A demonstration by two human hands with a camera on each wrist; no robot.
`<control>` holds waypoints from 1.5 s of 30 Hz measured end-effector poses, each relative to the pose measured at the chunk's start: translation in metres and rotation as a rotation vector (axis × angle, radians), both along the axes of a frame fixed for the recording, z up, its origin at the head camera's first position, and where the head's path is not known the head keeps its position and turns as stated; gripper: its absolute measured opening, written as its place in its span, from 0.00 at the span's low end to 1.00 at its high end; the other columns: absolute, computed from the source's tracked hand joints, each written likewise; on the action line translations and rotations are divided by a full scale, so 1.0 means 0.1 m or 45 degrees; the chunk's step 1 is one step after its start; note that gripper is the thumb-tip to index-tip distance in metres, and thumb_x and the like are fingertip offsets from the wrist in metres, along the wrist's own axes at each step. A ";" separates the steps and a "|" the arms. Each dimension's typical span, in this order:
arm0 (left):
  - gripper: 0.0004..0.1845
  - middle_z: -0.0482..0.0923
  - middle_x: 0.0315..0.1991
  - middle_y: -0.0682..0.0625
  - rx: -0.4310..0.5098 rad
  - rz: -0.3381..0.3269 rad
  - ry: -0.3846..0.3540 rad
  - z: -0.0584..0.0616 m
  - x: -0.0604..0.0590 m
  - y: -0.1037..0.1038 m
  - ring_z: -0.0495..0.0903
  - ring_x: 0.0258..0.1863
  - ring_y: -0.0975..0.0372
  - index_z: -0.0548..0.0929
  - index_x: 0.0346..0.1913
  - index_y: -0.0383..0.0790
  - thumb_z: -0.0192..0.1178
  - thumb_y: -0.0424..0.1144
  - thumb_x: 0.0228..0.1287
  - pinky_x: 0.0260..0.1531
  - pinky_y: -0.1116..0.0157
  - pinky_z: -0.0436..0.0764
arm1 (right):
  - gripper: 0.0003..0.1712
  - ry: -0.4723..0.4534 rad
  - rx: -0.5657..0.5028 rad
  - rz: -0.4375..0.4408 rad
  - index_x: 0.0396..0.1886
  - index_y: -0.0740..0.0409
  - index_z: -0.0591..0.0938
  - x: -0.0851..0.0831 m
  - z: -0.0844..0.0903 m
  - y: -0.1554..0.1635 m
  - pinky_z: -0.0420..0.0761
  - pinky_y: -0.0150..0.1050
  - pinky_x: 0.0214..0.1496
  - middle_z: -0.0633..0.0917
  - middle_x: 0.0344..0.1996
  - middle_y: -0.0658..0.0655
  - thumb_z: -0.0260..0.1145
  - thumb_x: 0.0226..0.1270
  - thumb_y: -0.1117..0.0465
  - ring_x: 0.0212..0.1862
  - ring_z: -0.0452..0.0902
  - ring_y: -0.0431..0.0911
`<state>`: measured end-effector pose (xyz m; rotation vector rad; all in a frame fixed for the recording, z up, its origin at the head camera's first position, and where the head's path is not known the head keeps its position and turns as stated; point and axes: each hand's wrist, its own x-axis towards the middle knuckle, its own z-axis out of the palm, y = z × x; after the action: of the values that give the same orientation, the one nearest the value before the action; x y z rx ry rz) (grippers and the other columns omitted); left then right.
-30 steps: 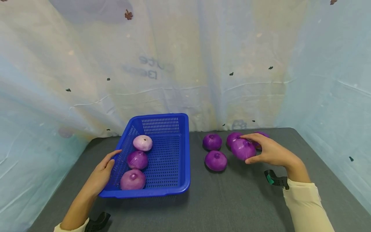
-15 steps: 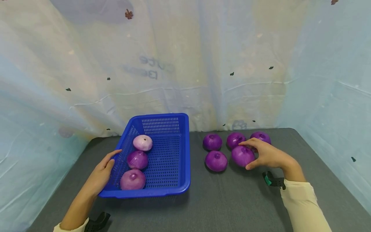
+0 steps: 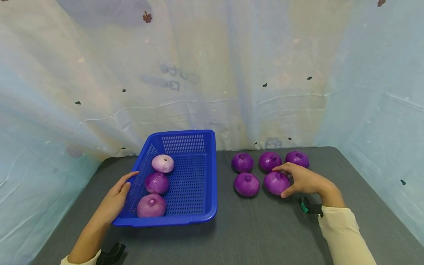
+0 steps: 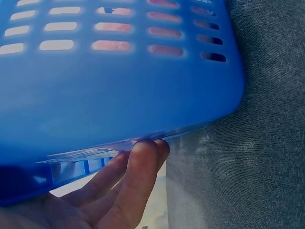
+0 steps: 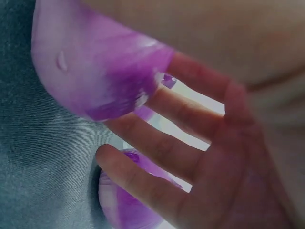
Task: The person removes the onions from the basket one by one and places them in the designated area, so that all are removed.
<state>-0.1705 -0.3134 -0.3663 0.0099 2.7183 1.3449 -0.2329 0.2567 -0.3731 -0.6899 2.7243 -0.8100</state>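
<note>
My left hand [image 3: 115, 200] holds the left rim of a blue plastic basket [image 3: 215, 176], its fingers [image 4: 141, 162] at the rim's edge in the left wrist view. Inside, along the left side, lie a pale peeled onion [image 3: 163, 163], a red onion [image 3: 157, 183] and a lighter purple onion [image 3: 151, 205] in a line. On the right of the table, my right hand [image 3: 303, 179] grips a red onion [image 3: 275, 183], thumb at its near side and forefinger over its far side. The right wrist view shows that onion [image 5: 95, 67] low against the grey cloth, other fingers behind it.
Left of the gripped onion sits another red onion [image 3: 247, 184]. Behind stand three more: a left onion [image 3: 242, 162], a middle onion [image 3: 269, 161] and a right onion [image 3: 297, 158]. The grey table [image 3: 251, 232] meets a pale curtain [image 3: 212, 73] at the back.
My right hand has lowered the red onion toward me onto the table, into the front row. The back right onion now shows more. The left hand and basket have stayed still.
</note>
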 end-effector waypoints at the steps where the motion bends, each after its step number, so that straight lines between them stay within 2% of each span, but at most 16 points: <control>1: 0.28 0.52 0.76 0.29 -0.001 0.000 0.002 0.00 0.00 0.00 0.63 0.68 0.30 0.51 0.79 0.50 0.27 0.50 0.83 0.56 0.33 0.73 | 0.47 0.000 0.002 0.000 0.66 0.61 0.75 0.00 -0.01 0.00 0.78 0.58 0.58 0.76 0.61 0.66 0.83 0.46 0.51 0.59 0.74 0.60; 11: 0.27 0.52 0.76 0.29 -0.003 -0.006 0.012 0.00 0.00 -0.01 0.64 0.68 0.29 0.52 0.79 0.50 0.27 0.50 0.83 0.55 0.33 0.74 | 0.48 -0.025 0.004 -0.018 0.67 0.62 0.74 -0.02 -0.03 -0.01 0.79 0.58 0.57 0.74 0.62 0.67 0.83 0.46 0.51 0.59 0.74 0.62; 20: 0.28 0.50 0.77 0.29 -0.001 -0.008 -0.020 -0.01 -0.01 -0.02 0.62 0.69 0.29 0.50 0.80 0.51 0.26 0.50 0.83 0.56 0.32 0.72 | 0.49 -0.026 0.015 -0.036 0.67 0.64 0.73 -0.03 -0.04 0.00 0.78 0.59 0.58 0.74 0.63 0.68 0.83 0.46 0.50 0.60 0.74 0.63; 32: 0.28 0.51 0.77 0.30 0.001 -0.008 -0.016 -0.02 -0.01 -0.03 0.62 0.69 0.30 0.50 0.80 0.51 0.26 0.50 0.83 0.56 0.32 0.72 | 0.52 -0.050 -0.002 -0.031 0.70 0.65 0.70 0.02 0.06 0.04 0.78 0.60 0.57 0.71 0.67 0.70 0.81 0.49 0.47 0.61 0.75 0.64; 38: 0.28 0.49 0.77 0.30 0.005 -0.001 -0.044 -0.01 -0.01 -0.02 0.61 0.70 0.29 0.49 0.80 0.52 0.25 0.51 0.82 0.56 0.31 0.71 | 0.52 -0.048 -0.009 -0.023 0.70 0.64 0.69 0.02 0.08 0.04 0.78 0.61 0.58 0.71 0.67 0.69 0.80 0.50 0.46 0.62 0.74 0.65; 45: 0.27 0.50 0.77 0.29 0.018 -0.003 -0.020 -0.01 -0.01 0.00 0.62 0.69 0.30 0.50 0.80 0.51 0.26 0.49 0.83 0.57 0.32 0.72 | 0.52 0.017 -0.003 -0.040 0.72 0.60 0.68 0.06 0.17 0.03 0.75 0.63 0.60 0.72 0.67 0.67 0.79 0.52 0.43 0.65 0.71 0.67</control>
<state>-0.1711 -0.3139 -0.3670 0.0038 2.6952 1.3574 -0.2266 0.2595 -0.3563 -0.6571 2.7529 -0.8190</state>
